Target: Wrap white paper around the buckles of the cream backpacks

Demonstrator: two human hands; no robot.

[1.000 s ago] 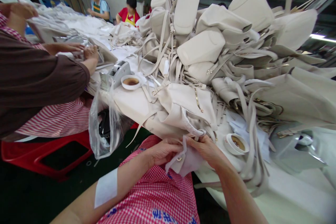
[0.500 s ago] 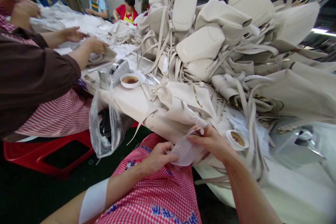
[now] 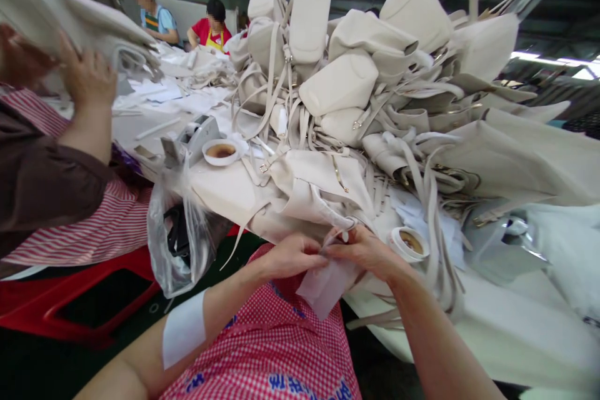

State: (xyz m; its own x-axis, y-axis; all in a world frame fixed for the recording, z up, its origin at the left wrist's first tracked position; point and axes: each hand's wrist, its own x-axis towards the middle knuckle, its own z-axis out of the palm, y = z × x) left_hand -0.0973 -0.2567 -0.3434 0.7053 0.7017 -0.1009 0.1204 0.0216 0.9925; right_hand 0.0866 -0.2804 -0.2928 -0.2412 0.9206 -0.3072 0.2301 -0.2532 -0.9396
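Observation:
A small translucent white plastic sheet or pouch (image 3: 324, 292) hangs between my two hands, over the checked apron. My left hand (image 3: 296, 256) pinches its upper edge with thumb and fingertips. My right hand (image 3: 368, 251) grips the same sheet from the other side, close to the left fingertips. Just beyond the fingers lies a cream bag (image 3: 312, 190) with a gold zip, at the table's near edge. A small pale round piece (image 3: 345, 235) shows by the right fingers; whether that hand also holds part of the bag is hidden.
A high pile of cream bags (image 3: 340, 84) with straps fills the table's far side. Dishes of brown liquid stand left (image 3: 221, 151) and right (image 3: 412, 242), the left one beside a grey tape dispenser (image 3: 200, 137). A clear plastic bag (image 3: 180, 237) hangs at the edge. A co-worker's hand (image 3: 91, 78) is at left.
My left hand has moved up toward the right, and the plastic sheet now hangs lower below the fingers. At left, the co-worker has raised a cream piece. The view has shifted slightly.

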